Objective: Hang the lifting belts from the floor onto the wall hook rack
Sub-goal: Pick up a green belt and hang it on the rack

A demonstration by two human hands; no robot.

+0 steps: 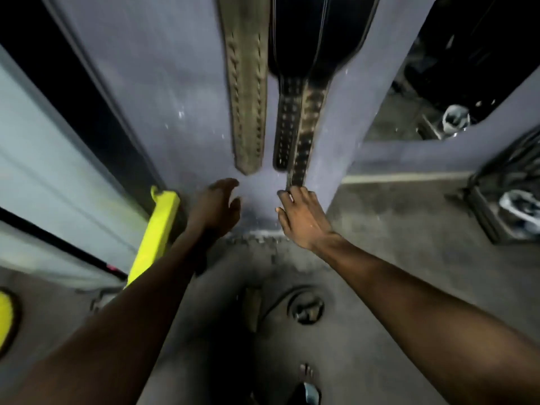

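While facing blue-grey wall (pixel 175 112) hung with belts (pixel 248 97) | left hand (pixel 216 209) loose, empty | right hand (pixel 301 220) spread, fingertips (pixel 283 194) touching rightmost belt (pixel 305 135) tip | grimy floor (pixel 394 229), frame bottom

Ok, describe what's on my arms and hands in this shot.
The left forearm and right forearm are bare to the frame's edge: no sleeves. The left hand and right hand wear no gloves; no ring or watch shows. A dark patch at the left wrist could be shadow or a band.
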